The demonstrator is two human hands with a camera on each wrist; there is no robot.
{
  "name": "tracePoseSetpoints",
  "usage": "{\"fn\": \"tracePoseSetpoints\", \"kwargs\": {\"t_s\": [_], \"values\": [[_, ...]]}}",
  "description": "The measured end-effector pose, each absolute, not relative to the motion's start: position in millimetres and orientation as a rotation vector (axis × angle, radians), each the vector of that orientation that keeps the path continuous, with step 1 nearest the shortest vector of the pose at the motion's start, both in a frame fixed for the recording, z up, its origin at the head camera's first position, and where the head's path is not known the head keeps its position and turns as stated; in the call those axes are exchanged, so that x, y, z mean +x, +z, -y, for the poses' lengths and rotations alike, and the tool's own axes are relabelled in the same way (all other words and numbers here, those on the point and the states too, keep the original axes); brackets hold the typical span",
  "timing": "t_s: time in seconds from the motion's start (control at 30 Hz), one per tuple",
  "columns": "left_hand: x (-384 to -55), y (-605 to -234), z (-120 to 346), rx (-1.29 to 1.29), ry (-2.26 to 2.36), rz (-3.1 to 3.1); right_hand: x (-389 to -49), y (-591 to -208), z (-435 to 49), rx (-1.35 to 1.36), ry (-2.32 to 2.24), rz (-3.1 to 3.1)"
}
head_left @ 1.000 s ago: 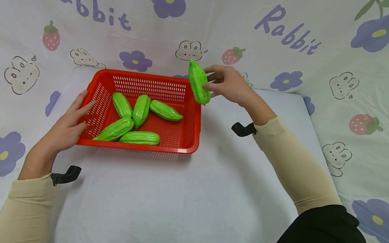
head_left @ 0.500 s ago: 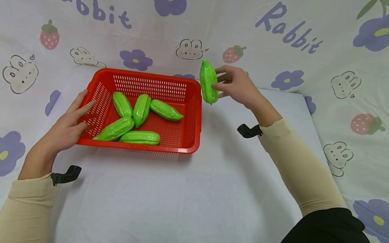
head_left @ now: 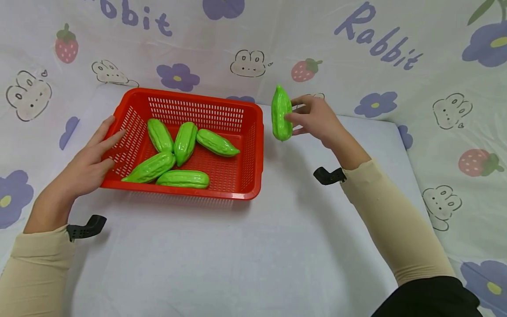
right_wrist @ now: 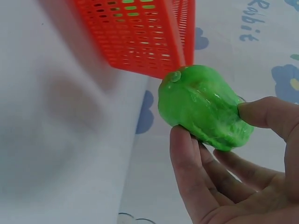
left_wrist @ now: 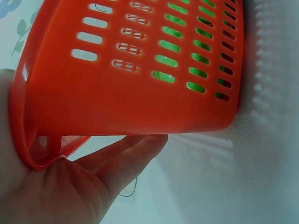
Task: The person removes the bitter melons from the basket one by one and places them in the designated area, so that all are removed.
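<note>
A bright green, ridged bitter melon (head_left: pixel 281 115) with a glossy skin hangs upright off the right end of the red basket (head_left: pixel 258 176). My right hand (head_left: pixel 317 119) pinches it between thumb and fingers; the right wrist view shows the thumb on one side of the melon (right_wrist: pixel 203 107) and fingertips on the other. At the basket's left end my left hand (head_left: pixel 85 169) grips the rim. In the left wrist view its fingers (left_wrist: pixel 133 161) lie along the outer wall. Several more bitter melons (head_left: pixel 184 143) lie loosely inside the basket.
The slotted basket stands on a white-covered table (head_left: pixel 237 255), toward its back. Behind rises a printed cloth (head_left: pixel 273 26) with rabbits, strawberries and purple flowers. Black wrist mounts (head_left: pixel 328 176) stick out from both forearms.
My right hand has carried the bitter melon rightward, from over the basket's right rim to beside it, and slightly lower. The left hand and the basket stay put.
</note>
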State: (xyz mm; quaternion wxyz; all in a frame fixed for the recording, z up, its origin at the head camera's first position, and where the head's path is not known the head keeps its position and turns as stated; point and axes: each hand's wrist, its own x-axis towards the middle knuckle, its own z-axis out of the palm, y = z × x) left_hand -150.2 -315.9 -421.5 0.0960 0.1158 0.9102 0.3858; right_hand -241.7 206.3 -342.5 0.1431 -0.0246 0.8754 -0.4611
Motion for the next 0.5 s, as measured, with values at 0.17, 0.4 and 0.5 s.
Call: {"fn": "tracePoseSetpoints", "kwargs": {"t_s": [0.17,0.4,0.5], "values": [[-149.7,-420.7,315.3,0.338,1.149,-2.697,-241.1,-353.8,-210.4,-0.036,-1.362,-2.481],[-150.0,-419.1,315.8,0.348,1.15,-2.691,-241.7,-364.8,-214.1,0.015,-1.365,-2.451],[-150.4,-418.8,315.7,0.35,1.146,-2.69,-242.7,-367.7,-215.3,0.04,-1.353,-2.446]]}}
